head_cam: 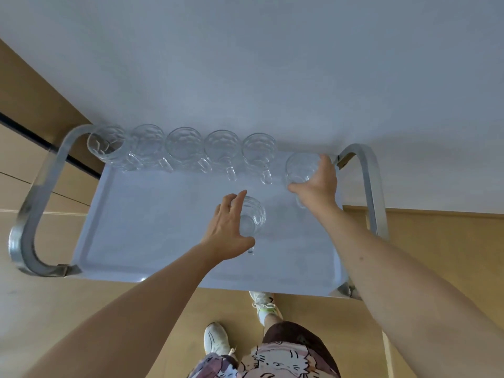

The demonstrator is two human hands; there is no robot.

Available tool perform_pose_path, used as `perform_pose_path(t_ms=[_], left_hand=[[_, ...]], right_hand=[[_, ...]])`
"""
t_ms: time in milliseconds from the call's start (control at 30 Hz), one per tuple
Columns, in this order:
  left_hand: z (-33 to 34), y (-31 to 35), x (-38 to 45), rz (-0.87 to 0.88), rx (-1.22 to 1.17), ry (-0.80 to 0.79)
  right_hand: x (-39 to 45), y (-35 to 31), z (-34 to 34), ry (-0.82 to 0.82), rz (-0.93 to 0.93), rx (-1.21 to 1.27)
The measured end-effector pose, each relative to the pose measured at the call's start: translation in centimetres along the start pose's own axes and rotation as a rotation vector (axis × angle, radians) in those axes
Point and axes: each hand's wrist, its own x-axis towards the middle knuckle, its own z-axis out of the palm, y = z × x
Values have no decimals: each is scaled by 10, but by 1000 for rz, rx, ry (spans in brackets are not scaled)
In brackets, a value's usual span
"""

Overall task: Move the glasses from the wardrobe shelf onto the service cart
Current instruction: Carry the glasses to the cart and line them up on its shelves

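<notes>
Seven clear, dimpled glass mugs (185, 144) with handles, five in a row toward twelve o'clock; one pale blue metal-framed service cart (136, 227); two white sneakers (216, 338).

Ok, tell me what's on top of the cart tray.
Seven glass mugs on the tray: five in a back row, one gripped by the right hand, one by the left hand. Hands hide parts of both.

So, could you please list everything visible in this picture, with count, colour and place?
glass mugs: five, clear, in a row along the cart's far edge
glass mug in left hand: one, clear, mid-tray
glass mug in right hand: one, clear, far right end of the row
service cart tray: one, pale blue-grey
cart handles: two, chrome, at each end
floor: tan wood
shoes: two, white
left hand: grips a mug
right hand: grips a mug
</notes>
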Motion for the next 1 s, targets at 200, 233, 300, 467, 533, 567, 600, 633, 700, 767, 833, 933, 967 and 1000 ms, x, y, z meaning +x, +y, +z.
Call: perform_pose_path(t_ms=[200, 233, 300, 467, 533, 567, 600, 633, 700, 767, 833, 933, 967, 1000], left_hand=[[3, 3, 9, -26, -7, 46], [5, 3, 9, -28, -5, 49], [7, 4, 9, -39, -9, 53], [9, 6, 11, -72, -24, 69], [10, 5, 10, -76, -34, 75], [10, 5, 10, -78, -38, 77], [10, 4, 10, -80, -41, 77], [10, 3, 9, -81, -43, 77], [9, 4, 9, -84, -49, 77], [7, 6, 8, -87, -58, 72], [5, 6, 6, -100, -76, 64], [-1, 2, 0, -130, -138, 32], [-4, 0, -2, -134, -127, 22], [-6, -3, -4, -136, -95, 9]], right_hand=[[34, -8, 5, -64, -18, -3], [38, -9, 7, -72, -23, -5], [42, -9, 11, -76, -30, -4], [46, -7, 17, -53, -33, 29], [44, -8, 16, -81, -27, 30], [41, -9, 14, -90, -23, 14], [35, -10, 12, -79, -28, -23], [27, -11, 10, -46, -50, -76], [1, -11, 9, 36, -151, -159], [-29, -10, 11, 71, -274, -150], [-55, -6, 14, 25, -358, -103], [-78, -3, 21, -187, -383, -129], [-84, -2, 24, -264, -369, -158], [-89, -2, 27, -329, -344, -191]])
